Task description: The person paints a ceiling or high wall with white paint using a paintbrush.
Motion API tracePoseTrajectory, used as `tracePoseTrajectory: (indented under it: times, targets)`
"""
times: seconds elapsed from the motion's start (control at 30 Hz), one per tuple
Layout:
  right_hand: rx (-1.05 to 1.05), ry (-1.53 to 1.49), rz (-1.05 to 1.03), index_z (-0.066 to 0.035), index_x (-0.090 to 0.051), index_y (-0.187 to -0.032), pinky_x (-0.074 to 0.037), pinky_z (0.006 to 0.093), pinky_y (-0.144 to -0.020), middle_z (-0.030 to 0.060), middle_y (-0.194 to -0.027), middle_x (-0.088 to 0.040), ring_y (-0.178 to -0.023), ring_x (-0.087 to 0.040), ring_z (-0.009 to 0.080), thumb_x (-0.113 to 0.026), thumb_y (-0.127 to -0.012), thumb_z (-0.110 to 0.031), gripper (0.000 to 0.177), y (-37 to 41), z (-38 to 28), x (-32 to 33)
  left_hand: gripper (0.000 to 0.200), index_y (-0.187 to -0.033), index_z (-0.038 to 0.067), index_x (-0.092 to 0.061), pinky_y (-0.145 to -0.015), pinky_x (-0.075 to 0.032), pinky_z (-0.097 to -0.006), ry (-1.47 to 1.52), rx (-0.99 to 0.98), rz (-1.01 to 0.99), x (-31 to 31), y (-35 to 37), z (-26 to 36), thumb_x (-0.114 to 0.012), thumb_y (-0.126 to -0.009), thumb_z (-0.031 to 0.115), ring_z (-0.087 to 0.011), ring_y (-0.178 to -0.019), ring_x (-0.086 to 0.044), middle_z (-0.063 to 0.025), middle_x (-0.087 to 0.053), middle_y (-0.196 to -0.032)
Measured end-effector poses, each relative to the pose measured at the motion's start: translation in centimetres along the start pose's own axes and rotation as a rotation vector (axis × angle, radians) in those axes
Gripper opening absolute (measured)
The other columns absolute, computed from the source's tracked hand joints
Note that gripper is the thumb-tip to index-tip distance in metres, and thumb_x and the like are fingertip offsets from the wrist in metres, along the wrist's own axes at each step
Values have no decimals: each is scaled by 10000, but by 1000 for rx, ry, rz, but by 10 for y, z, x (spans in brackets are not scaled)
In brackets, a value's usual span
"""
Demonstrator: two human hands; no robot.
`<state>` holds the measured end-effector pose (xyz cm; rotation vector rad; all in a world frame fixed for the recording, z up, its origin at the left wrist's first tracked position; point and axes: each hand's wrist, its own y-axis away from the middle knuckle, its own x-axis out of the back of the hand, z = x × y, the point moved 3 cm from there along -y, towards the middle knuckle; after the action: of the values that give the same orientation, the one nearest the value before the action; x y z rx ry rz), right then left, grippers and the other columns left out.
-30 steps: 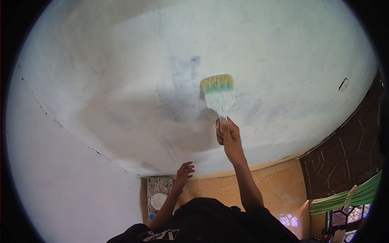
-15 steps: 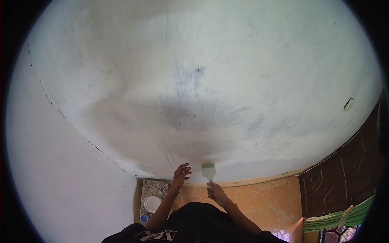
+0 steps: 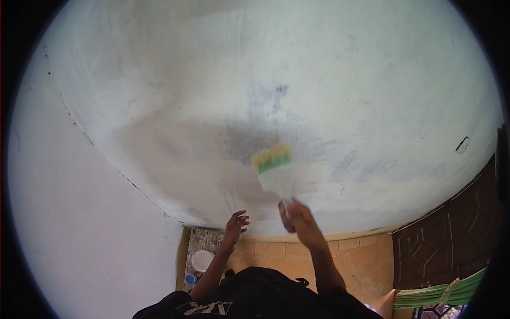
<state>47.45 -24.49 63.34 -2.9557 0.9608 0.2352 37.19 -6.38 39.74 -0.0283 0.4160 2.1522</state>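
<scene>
My right hand [image 3: 298, 219] is wrapped round the handle of a wide paintbrush [image 3: 273, 169]. The brush has a pale body and yellow and green bristles, slightly blurred and pointing up and to the left. Its bristles overlap a dark, smudged patch of the whitish wall [image 3: 372, 90]. Lower and to the left, my left hand [image 3: 235, 226] is raised near the wall's base with its fingers apart and nothing in them. Streaks of grey and blue show through the thin paint above the brush.
A white bucket [image 3: 202, 260] and a blue container [image 3: 190, 279] stand on a paint-spattered part of the floor at lower left. Orange tiles [image 3: 319, 266] run along the wall. At right are a dark panelled door [image 3: 441, 223], a green curtain [image 3: 435, 295] and a small wall fitting [image 3: 463, 144].
My right hand has lifted the paintbrush upward from low on the wall to the dark patch, and the brush now looks larger. My left hand has stayed nearly in place.
</scene>
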Motion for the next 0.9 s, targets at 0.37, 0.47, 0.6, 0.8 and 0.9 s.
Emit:
tracePoseTrajectory:
  times: [0.37,0.47,0.6,0.8,0.9]
  targets:
    - [192,-16,239,-110,-435,-813,-235,209,-426,-73,-593,-320,-470,-265,29,-417,-1000,-485,420,-69,172,-2,354,-1292,144,-515,-840,-474,-332,-9,0,2,31,36,-13,-558,-974,292,-158,-1039,-593,-47,-607,-1165]
    - [-9,-57,255,-134,-447,-815,-241,212,-410,-68,-585,-336,-456,-287,33,-416,-996,-497,406,-44,265,0,352,-1293,141,-517,-811,-479,-319,-12,-23,40,57,42,-26,-559,-972,282,-151,-1014,-603,-41,-614,-1153]
    - [-290,-117,274,-141,-461,-857,-251,218,-412,-67,-590,-330,-459,-294,45,-418,-1007,-465,359,-21,323,-23,349,-1292,138,-526,-766,-478,-285,-4,-7,70,85,51,-28,-560,-971,270,-138,-980,-612,-34,-621,-1129]
    - [-565,-359,205,-126,-467,-941,-255,204,-434,-72,-631,-333,-491,-311,47,-445,-1012,-405,289,-27,325,-53,348,-1276,129,-528,-804,-480,-298,0,-20,62,103,57,-21,-546,-972,298,-132,-975,-585,-37,-609,-1123]
    - [-491,-521,204,-118,-473,-945,-248,194,-434,-79,-633,-323,-499,-301,29,-462,-1008,-390,280,-41,237,-66,347,-1275,131,-528,-810,-479,-302,-11,5,65,103,58,-13,-542,-973,299,-134,-978,-585,-38,-608,-1126]
